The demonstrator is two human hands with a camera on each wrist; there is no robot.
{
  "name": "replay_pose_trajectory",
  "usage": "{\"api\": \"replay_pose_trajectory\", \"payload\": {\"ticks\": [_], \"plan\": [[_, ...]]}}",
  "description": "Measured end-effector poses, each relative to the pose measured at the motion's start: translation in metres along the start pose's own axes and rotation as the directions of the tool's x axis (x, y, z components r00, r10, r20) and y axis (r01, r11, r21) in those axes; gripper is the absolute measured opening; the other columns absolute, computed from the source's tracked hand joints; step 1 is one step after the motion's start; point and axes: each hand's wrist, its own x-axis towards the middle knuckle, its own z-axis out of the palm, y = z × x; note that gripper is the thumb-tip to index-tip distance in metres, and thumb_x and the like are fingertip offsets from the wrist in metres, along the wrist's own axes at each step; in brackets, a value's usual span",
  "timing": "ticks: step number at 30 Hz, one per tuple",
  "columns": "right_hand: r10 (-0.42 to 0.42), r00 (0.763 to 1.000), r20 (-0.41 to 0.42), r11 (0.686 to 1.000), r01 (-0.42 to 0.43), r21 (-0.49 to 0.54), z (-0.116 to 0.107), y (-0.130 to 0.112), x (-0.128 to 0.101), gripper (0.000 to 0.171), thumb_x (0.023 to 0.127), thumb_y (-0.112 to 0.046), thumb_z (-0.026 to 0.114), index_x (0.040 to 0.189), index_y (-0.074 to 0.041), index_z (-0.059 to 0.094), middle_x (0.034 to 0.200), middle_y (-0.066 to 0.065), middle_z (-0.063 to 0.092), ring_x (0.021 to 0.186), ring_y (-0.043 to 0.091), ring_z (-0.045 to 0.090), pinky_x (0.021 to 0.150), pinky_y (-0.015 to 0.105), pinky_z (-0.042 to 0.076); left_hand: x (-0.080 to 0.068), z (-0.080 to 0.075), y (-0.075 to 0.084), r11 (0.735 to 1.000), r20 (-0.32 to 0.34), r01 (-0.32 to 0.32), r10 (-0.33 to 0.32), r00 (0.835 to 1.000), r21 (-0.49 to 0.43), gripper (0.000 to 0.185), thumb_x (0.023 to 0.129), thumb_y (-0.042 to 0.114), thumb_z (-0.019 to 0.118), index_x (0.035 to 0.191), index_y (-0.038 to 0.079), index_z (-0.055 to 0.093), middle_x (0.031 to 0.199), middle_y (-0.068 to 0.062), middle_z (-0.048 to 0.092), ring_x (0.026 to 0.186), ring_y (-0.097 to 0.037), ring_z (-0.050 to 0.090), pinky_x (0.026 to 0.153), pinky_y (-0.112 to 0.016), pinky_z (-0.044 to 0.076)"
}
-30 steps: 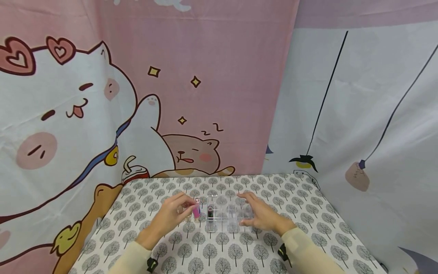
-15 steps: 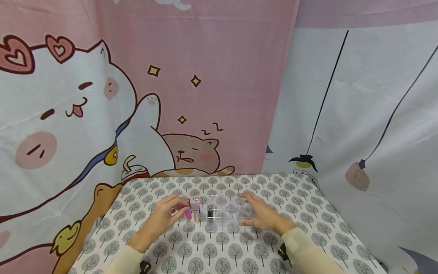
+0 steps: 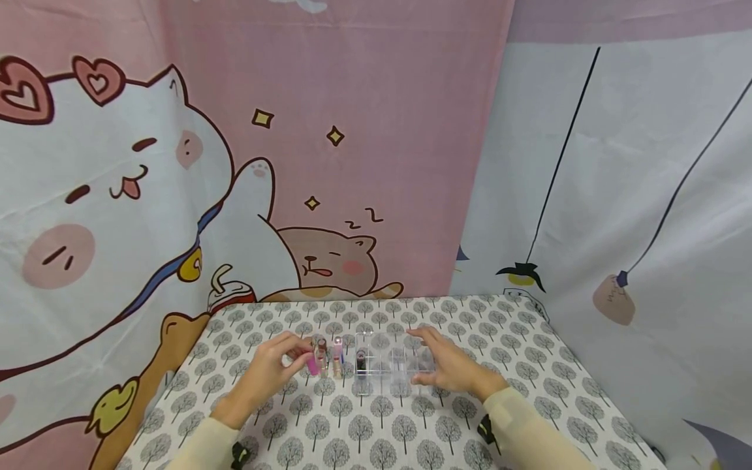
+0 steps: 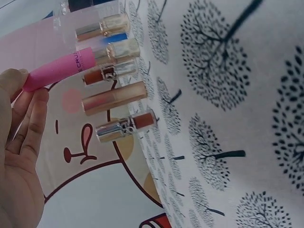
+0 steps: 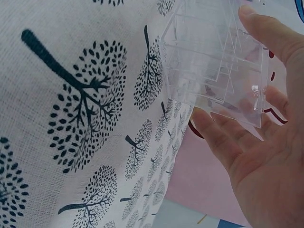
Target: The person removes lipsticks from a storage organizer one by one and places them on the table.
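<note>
My left hand [image 3: 273, 361] pinches a bright pink lipstick tube [image 4: 59, 70] by one end, between thumb and fingers. Several lipsticks stand upright close by, among them a rosy one in a pale gold case [image 4: 114, 99], a reddish-brown one [image 4: 126, 126] and a gold-capped one [image 3: 337, 367]. At the right end of a clear plastic organizer [image 5: 209, 57], my right hand [image 3: 449, 367] spans the box, thumb at the near side and fingers at the far side. A dark tube [image 3: 361, 361] stands in a left compartment of that organizer.
A white cloth with a tree print [image 3: 388, 427] covers the table. Pink and white cartoon curtains [image 3: 405, 163] hang behind it and along the sides. The lipsticks stand just left of the organizer.
My left hand has moved left with the pink lipstick tube, away from the organizer, so more of the standing lipsticks show. The right hand and the organizer have stayed in place.
</note>
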Motion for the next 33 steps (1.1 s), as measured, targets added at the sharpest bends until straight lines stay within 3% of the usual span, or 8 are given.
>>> {"api": "replay_pose_trajectory", "payload": {"ticks": [20,33], "plan": [[0.020,1.000,0.004,1.000,-0.020,0.022,0.000,0.000,0.000,0.105,0.096,-0.044,0.096,0.181,-0.024,0.037,0.183,0.011,0.046,0.157,0.047,0.060,0.128,0.075,0.053,-0.009,0.012,-0.023,0.983,0.026,0.156,-0.159,0.987,0.092,0.021,0.090,0.000,0.097,0.104,0.009,0.084,0.097,-0.001,0.081,0.082,-0.006,0.074,0.071,-0.033,0.072],[0.024,1.000,0.003,1.000,-0.024,0.019,0.000,-0.002,0.000,0.105,0.096,-0.044,0.095,0.180,-0.025,0.037,0.183,0.012,0.046,0.157,0.048,0.060,0.127,0.076,0.054,-0.015,0.022,-0.037,0.981,0.027,0.168,-0.171,0.985,0.094,0.022,0.090,-0.002,0.098,0.103,0.009,0.084,0.097,-0.001,0.081,0.082,-0.009,0.076,0.073,-0.031,0.072]]}}
